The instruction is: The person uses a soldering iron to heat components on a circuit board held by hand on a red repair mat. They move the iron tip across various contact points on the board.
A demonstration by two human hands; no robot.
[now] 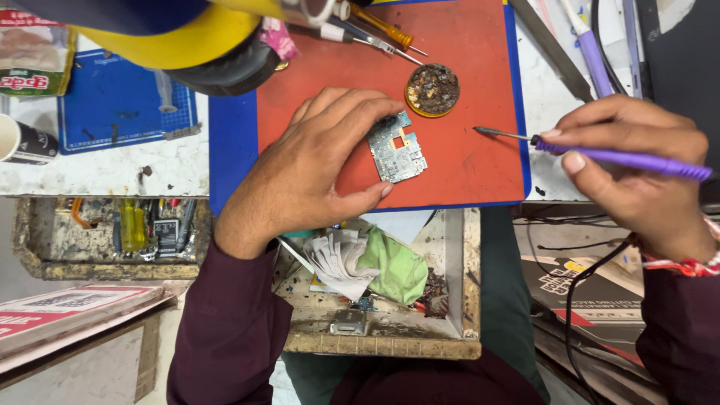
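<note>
Hands engaged: left hand (315, 161) pins circuit board (396, 148) on red mat (465, 127); right hand (637, 169), at 3 o'clock, grips soldering iron (600, 154), whose tip must next reach the board.

The scene is seen from a single head-worn camera, aimed almost straight down at close range. The red mat (457, 135) is placed at twelve o'clock, the open drawer (390, 330) at six. Frame corners at eleven are blocked by a near, blurred yellow object (180, 41). No second view is provided.
</note>
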